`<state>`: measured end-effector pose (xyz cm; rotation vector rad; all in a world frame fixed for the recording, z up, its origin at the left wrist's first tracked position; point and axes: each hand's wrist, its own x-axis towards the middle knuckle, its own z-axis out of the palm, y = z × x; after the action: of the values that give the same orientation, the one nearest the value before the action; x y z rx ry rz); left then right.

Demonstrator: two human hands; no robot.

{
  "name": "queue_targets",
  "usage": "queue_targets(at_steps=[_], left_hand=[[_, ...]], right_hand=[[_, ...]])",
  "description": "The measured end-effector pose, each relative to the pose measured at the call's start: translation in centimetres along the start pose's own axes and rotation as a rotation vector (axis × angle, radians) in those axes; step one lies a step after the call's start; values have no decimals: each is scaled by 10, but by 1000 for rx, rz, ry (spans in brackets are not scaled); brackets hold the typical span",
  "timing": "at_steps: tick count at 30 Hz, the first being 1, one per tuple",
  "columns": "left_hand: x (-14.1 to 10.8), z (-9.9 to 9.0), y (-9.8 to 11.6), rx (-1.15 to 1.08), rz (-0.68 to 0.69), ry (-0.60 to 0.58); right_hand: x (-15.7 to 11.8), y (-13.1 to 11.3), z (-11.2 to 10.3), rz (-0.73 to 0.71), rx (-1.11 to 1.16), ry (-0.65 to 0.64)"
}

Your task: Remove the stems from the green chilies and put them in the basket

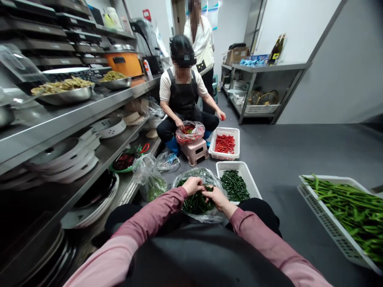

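Note:
Both hands meet above a clear plastic bag (pixel 217 217) of dark green chili peppers (pixel 194 203) in front of me. The fingertips of my left hand (pixel 193 185) are pinched together; whatever lies between them is too small to tell. Close beside it, my right hand (pixel 218 198) is closed around a few green chili peppers (pixel 207 187), partly covered by the fingers. Just right of the bag, a white perforated basket (pixel 253 185) holds more green chili peppers (pixel 235 186).
Opposite sits a person (pixel 182 91) with a bag of red chilies (pixel 190 133) on a pink stool (pixel 194 151); another person (pixel 203 44) stands behind. A basket of red chilies (pixel 225 144) is ahead. Long green peppers (pixel 353 211) fill a basket at right. Steel shelving (pixel 119 99) runs along the left.

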<state>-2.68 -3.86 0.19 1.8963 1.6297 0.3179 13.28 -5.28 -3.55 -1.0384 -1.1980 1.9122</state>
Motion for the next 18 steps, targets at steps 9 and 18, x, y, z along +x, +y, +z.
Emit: queue_targets(at_steps=[9,18], left_hand=[[3,13,-4,-430,-301,87],[6,16,-5,-551,-519,204]], right_hand=[[9,11,2,-39,-453,148],[2,5,2,-391,-727,295]])
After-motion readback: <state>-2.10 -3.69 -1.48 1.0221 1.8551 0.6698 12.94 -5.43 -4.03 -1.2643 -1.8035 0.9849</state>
